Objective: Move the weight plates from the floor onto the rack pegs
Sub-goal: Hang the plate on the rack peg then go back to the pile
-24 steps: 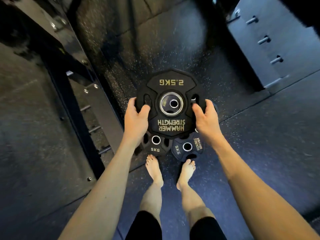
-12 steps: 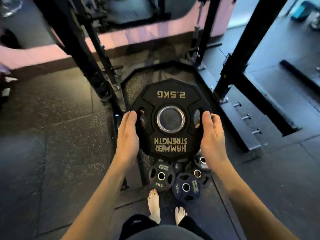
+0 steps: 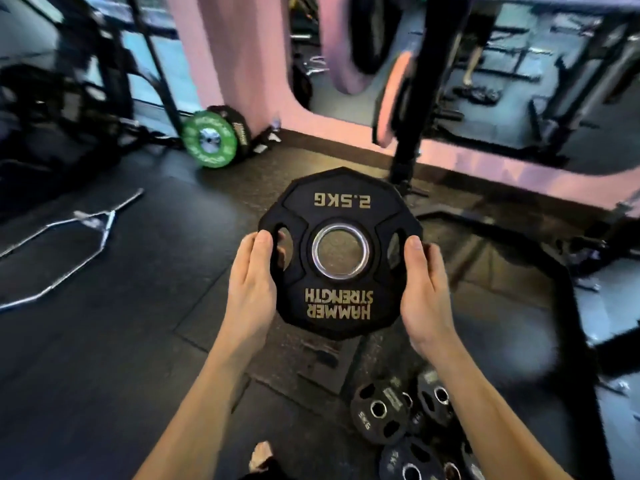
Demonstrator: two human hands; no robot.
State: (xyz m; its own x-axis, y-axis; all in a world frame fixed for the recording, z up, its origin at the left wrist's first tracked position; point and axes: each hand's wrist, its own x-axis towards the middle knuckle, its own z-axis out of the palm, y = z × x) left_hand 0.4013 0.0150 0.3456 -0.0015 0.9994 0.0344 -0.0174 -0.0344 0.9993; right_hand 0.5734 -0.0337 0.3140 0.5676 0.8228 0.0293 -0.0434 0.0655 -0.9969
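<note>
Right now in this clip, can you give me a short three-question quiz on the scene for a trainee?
1. True or false: the held plate is marked 2.5KG.
2. Which hands grip it? A) left hand only B) right hand only C) both
3. Fill in: the loose 5KG plates lie on the ____.

Key: 1 true. 2 C, one hand on each side edge, with left fingers showing through the grip slot. 3 floor, near the person's right forearm in the head view.
</note>
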